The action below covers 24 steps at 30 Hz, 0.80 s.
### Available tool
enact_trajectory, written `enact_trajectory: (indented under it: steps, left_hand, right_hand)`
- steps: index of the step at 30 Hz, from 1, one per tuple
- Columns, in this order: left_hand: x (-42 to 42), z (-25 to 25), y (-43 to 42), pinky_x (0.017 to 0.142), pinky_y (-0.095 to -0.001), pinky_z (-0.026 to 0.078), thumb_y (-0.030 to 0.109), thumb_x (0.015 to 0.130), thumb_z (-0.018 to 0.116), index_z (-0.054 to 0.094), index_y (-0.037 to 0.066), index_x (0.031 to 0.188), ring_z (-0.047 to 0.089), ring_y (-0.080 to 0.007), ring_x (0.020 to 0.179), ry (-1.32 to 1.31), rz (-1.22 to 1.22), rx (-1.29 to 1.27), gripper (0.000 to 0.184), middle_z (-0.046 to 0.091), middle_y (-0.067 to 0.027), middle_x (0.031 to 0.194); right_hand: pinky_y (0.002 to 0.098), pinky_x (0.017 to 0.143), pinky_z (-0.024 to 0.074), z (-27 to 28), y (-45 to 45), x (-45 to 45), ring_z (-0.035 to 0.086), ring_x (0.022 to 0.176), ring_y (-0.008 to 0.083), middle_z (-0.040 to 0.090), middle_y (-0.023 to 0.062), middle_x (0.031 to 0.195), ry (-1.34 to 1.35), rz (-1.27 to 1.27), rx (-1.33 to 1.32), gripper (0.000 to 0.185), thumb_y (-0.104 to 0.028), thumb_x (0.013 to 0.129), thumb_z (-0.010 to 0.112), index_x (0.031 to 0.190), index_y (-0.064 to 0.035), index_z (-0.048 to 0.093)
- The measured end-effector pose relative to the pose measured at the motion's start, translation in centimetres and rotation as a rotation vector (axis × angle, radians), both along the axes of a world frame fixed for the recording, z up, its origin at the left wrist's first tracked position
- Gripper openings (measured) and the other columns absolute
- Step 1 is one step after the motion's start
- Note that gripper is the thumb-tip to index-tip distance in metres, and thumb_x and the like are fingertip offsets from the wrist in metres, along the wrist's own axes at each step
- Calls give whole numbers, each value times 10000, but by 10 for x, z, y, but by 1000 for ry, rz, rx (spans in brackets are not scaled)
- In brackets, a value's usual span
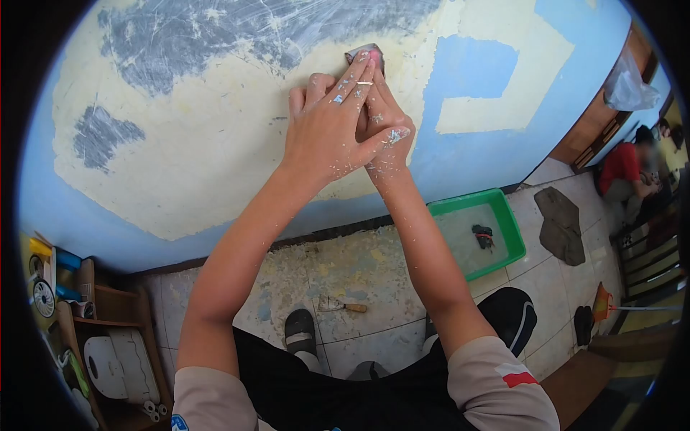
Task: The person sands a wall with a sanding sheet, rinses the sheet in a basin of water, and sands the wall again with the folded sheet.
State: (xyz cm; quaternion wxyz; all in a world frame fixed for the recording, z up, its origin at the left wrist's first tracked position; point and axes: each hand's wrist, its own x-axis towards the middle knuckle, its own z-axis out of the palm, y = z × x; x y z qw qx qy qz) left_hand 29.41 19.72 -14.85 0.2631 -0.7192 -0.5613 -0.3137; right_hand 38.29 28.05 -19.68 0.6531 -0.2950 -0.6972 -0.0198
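Observation:
Both my hands are raised against the wall (215,144), whose surface shows cream, grey and blue patches. My left hand (327,118) lies over my right hand (384,122), and their fingers overlap near the top. Under the fingertips a small dark piece of sheet (353,54), its edges curled, is pressed to the wall. Paint flakes speckle both hands and wrists. Which fingers bear on the sheet is partly hidden by the overlap.
On the paint-spotted floor (287,287) lie a scraper (352,307) and a dark cloth (560,226). A green basin (517,233) holds cloudy water. Wooden shelves (108,323) stand at left. People, one in a red shirt (619,164), sit at far right.

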Motion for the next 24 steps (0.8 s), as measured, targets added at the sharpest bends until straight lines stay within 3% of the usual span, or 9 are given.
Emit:
enact_trajectory:
  steps: [4,6,7,9,16,19,21,24]
  left_hand:
    - [2,-1,2,1026,-410,329,676,892,688,463,68,1616,476,-298,1118,-22,-21,4,972,514,-43,1636]
    - [-1,2,3,1027,-412,329,673,891,691,466,57,1612,474,-298,1117,-25,-18,-4,974,507,-37,1642]
    - [-3,3,3,1033,-414,325,659,894,695,476,51,1603,471,-298,1123,-25,-29,-3,960,502,-30,1646]
    - [-5,6,5,1039,-416,322,646,897,700,486,45,1595,468,-298,1129,-26,-47,-6,946,497,-23,1650]
    - [-2,22,7,1066,-430,308,624,912,693,514,33,1573,454,-320,1164,-55,-48,35,904,497,-40,1651]
    - [2,24,5,1073,-434,305,632,922,681,508,27,1575,454,-326,1177,-84,-61,34,907,518,-68,1631]
    - [4,23,6,1078,-436,302,635,927,675,506,24,1576,455,-328,1185,-107,-74,54,907,534,-83,1615]
    - [7,19,8,1106,-462,292,664,925,669,508,23,1574,461,-333,1217,-191,-109,66,927,590,-110,1555]
  right_hand:
    - [283,677,611,2,1,-6,788,1030,216,643,20,1506,69,102,2,462,-152,990,676,1451,-175,667]
    - [301,796,623,4,-5,-7,733,1201,245,610,59,1538,124,231,-54,446,-151,1008,664,1454,-149,660]
    - [301,796,623,7,-8,-7,733,1201,245,610,59,1538,127,231,-51,446,-151,1008,664,1454,-149,660]
    - [324,925,602,13,-14,-6,654,1332,252,578,103,1564,119,226,-175,442,-142,1018,653,1459,-132,652]
    - [328,986,569,24,-7,-5,603,1395,256,562,73,1583,166,313,-116,457,-140,1009,658,1465,-182,654]
    - [347,945,565,30,-19,9,677,1278,292,590,38,1567,79,304,-259,485,-140,969,682,1451,-191,669]
    - [385,891,546,43,-24,14,694,1048,302,652,15,1502,-241,-234,-21,463,-141,926,696,1389,-159,705]
    - [414,848,523,38,-4,11,637,915,288,695,43,1430,-187,-91,215,441,-143,897,703,1337,-104,709]
